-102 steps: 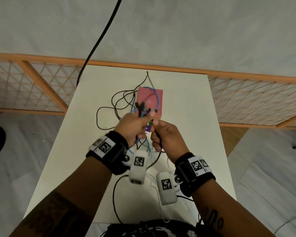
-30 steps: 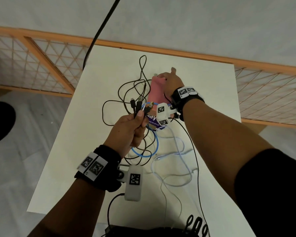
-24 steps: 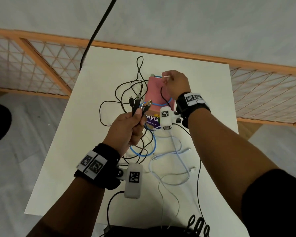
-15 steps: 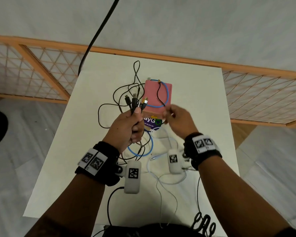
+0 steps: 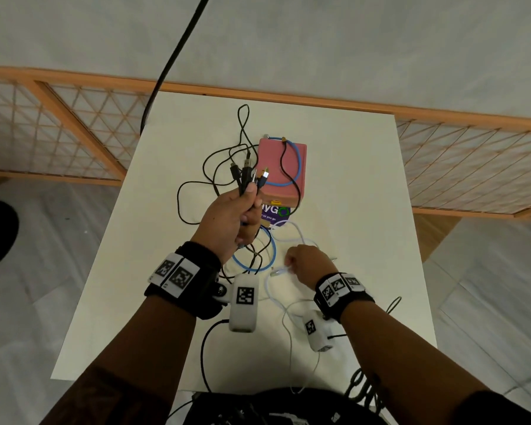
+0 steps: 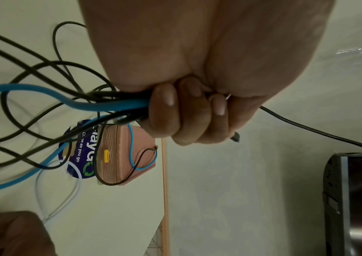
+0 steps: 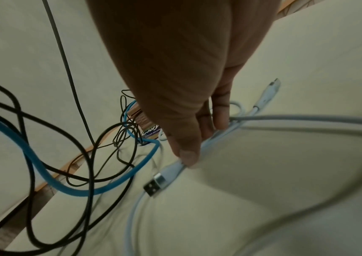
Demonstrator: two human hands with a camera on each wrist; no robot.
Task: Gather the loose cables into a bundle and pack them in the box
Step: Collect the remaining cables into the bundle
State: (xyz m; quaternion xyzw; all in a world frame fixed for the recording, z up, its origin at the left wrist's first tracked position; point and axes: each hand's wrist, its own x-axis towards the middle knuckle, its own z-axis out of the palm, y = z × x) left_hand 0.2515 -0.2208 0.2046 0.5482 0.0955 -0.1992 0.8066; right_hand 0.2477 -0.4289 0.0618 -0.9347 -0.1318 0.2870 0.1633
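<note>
In the head view, a bunch of black cables (image 5: 218, 167) and one end of a blue cable (image 5: 292, 167) are clenched in the left hand (image 5: 230, 219), whose grip is closed tight around them, plugs sticking up above the fist. The fist is held above the white tabletop (image 5: 350, 185), just in front of the pink box (image 5: 281, 170), on whose closed lid a loop of the blue cable is draped. The right hand (image 5: 308, 262) is lowered to the tabletop nearer the body, its grip pinched on a pale white cable (image 5: 301, 237) close to the plug. In the left wrist view, the fingers (image 6: 164, 107) are seen curled fully round the blue and black strands, with the box lying beyond on the tabletop. In the right wrist view, the white cable's collar is pinched under the thumb (image 7: 186, 154), and its USB plug (image 7: 153, 185) is left free just past the fingertips.
</note>
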